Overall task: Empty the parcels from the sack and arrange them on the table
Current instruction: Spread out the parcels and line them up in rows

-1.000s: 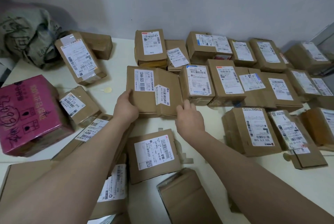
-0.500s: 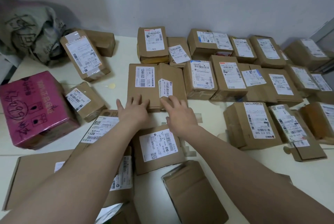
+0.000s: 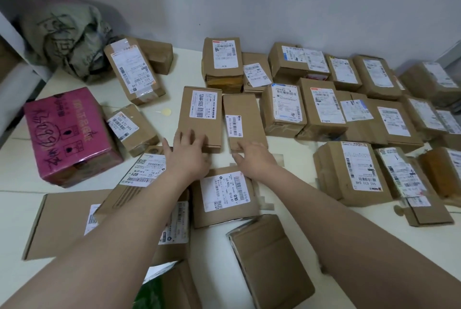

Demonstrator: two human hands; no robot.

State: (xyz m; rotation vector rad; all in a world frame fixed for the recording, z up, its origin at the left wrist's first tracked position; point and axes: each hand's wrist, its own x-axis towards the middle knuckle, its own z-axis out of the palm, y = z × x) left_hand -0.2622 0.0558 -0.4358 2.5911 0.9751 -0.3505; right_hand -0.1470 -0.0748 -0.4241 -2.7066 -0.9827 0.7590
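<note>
Head view: a white table (image 3: 187, 66) against a pale wall, covered with brown cardboard parcels. A crumpled grey-green sack (image 3: 72, 41) with dark handwriting lies at the far left corner. A pink box (image 3: 67, 134) with black handwriting sits near the left edge. Labelled parcels (image 3: 324, 106) stand close together in rough rows across the far and right parts of the table, labels facing up. A flat carton (image 3: 64, 219) lies at the near left, partly under other parcels. At centre, a long parcel (image 3: 202, 114) and a narrower parcel (image 3: 243, 119) lie side by side, apart by a thin gap, at the left end of the second row. The left hand (image 3: 189, 156) rests on the near end of the long parcel, fingers straight and spread, gripping nothing. The right hand (image 3: 254, 159) touches the near edge of the narrower parcel with extended fingers, thumb held out to the left. A square parcel (image 3: 224, 194) lies just below both wrists. A small round yellow sticker (image 3: 166, 112) sits on the table just left of the long parcel.
</note>
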